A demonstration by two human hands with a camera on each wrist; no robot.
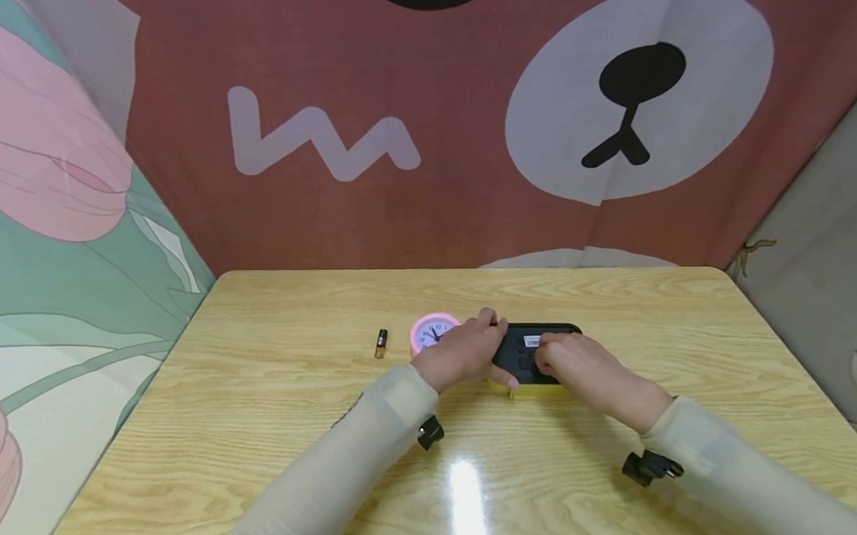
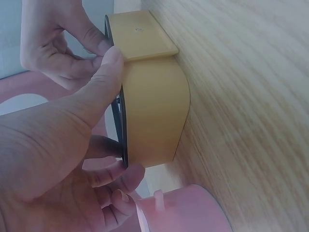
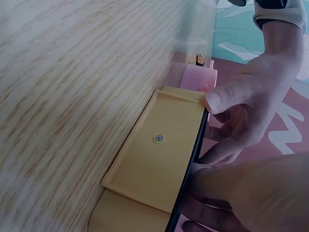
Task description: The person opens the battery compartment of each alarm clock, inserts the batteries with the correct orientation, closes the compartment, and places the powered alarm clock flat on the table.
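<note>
A yellow device with a black back (image 1: 517, 345) lies back-up on the table, its yellow side (image 2: 157, 111) facing the left wrist camera. My left hand (image 1: 469, 351) grips its left end, thumb on the near edge and fingers toward the far edge. On the black back, my right hand (image 1: 586, 368) has its fingers bent, the tips close together near a white label (image 1: 532, 341). Whether those fingertips pinch anything is hidden. Just left of the device, a round pink clock (image 1: 427, 327) is partly covered by my left hand. A black and copper-coloured battery (image 1: 381, 343) lies farther left.
All of this stands on a light wood-grain table (image 1: 277, 437). Behind its far edge hangs a reddish-brown cloth (image 1: 461, 201) with a cartoon print. A small black wrist camera (image 1: 430, 433) is on the left sleeve, another (image 1: 650, 467) on the right.
</note>
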